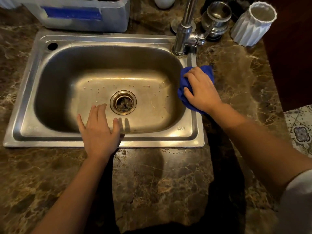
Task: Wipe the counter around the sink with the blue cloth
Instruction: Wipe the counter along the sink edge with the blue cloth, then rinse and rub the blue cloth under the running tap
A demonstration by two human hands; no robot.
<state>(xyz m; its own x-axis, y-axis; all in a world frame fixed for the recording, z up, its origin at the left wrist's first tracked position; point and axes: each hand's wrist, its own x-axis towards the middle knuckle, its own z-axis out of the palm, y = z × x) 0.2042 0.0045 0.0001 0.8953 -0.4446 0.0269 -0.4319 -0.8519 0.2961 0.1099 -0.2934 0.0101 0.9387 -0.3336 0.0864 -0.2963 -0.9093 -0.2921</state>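
Note:
A steel sink [27, 98] is set into a dark brown marble counter [160, 183]. The blue cloth [183, 92] lies bunched on the sink's right rim, partly over the counter. My right hand [200, 90] presses flat on top of it, fingers spread and curled over the cloth, hiding most of it. My left hand [98, 130] rests palm down on the sink's front rim, fingers apart and reaching over the basin, holding nothing.
A chrome faucet [184, 31] rises at the sink's back right corner. Behind it stand a metal pot [217, 19] and a white ribbed cup [253, 22]. A translucent plastic tub [81, 14] sits behind the sink. The counter's right edge drops to patterned floor tiles [300, 130].

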